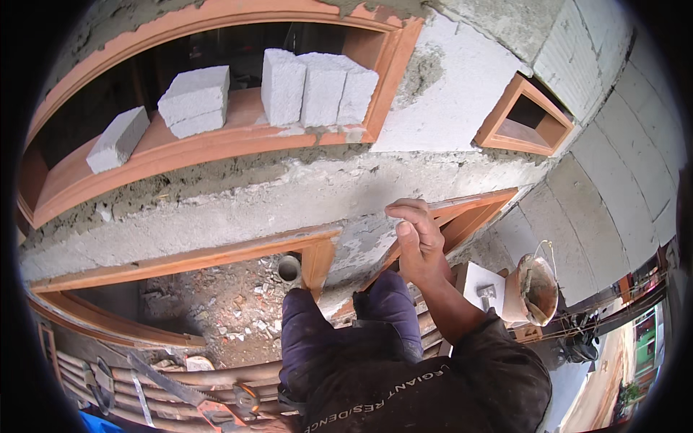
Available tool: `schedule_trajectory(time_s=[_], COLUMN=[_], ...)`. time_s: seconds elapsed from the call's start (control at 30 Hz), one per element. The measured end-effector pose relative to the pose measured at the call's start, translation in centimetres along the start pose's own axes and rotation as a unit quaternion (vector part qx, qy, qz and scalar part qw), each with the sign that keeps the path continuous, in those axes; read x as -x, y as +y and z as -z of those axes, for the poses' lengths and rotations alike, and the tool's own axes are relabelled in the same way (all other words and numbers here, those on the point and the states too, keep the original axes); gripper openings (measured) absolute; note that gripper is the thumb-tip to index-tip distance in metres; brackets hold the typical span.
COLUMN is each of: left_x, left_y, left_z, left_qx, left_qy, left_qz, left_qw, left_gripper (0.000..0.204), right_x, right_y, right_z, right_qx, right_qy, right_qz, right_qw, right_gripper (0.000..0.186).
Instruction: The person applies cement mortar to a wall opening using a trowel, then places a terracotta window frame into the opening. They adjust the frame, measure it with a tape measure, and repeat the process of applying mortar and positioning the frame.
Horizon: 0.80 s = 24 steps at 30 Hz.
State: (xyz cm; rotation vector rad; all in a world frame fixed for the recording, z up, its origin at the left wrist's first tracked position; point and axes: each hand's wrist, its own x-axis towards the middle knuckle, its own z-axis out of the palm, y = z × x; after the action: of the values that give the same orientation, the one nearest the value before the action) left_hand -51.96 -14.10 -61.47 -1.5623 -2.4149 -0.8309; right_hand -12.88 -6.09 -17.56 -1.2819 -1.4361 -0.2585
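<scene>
My right hand (419, 242) is raised in front of the grey wall, its fingers bent and pressed together, the thumb close beside them. Nothing shows in its grip. Only a sliver of my left hand (278, 426) appears at the lower edge, beside the orange handle of a hand saw (177, 386). Its fingers are mostly cut off, so I cannot tell whether it holds the handle. An orange and black tape measure (247, 397) lies close to that handle, on the bamboo poles (249, 374).
White blocks (193, 101) stand on the wooden window frame (238, 130). A small wooden frame (525, 119) sits in the wall. At right, a mortar-stained bucket (530, 289) stands beside a white block (476, 281) bearing a metal tool (487, 294). Below lies rubble (231, 303) with a pipe (289, 269).
</scene>
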Motion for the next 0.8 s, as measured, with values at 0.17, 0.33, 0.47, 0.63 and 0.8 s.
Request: schedule_trajectory(time_s=[0.17,0.33,0.47,0.63,0.8], left_x=[-2.3,-3.1,-3.2,-4.1,-4.8], left_y=[5.4,7.4,8.9,9.9,11.1], left_z=[-1.4,-2.0,-2.1,-1.8,-1.6], left_qx=[0.107,0.146,0.168,0.193,0.221], left_qy=[0.034,0.031,0.011,-0.039,-0.108], left_qz=[-0.069,-0.100,-0.094,-0.102,-0.118], left_qw=[0.991,0.984,0.981,0.975,0.962], left_gripper=[0.062,0.061,0.061,0.061,0.061], right_x=[-1.7,-3.2,-6.7,-8.2,-2.9], right_y=[1.6,1.5,1.4,1.5,1.9], right_z=[-0.4,0.0,2.6,6.8,7.2], right_qx=[0.005,0.038,0.078,0.134,0.102], right_qy=[0.031,0.051,0.087,0.065,-0.050], right_qz=[0.007,0.048,0.099,0.079,-0.037], right_qw=[0.999,0.997,0.988,0.986,0.993], right_gripper=[0.016,0.016,0.014,0.012,0.013])
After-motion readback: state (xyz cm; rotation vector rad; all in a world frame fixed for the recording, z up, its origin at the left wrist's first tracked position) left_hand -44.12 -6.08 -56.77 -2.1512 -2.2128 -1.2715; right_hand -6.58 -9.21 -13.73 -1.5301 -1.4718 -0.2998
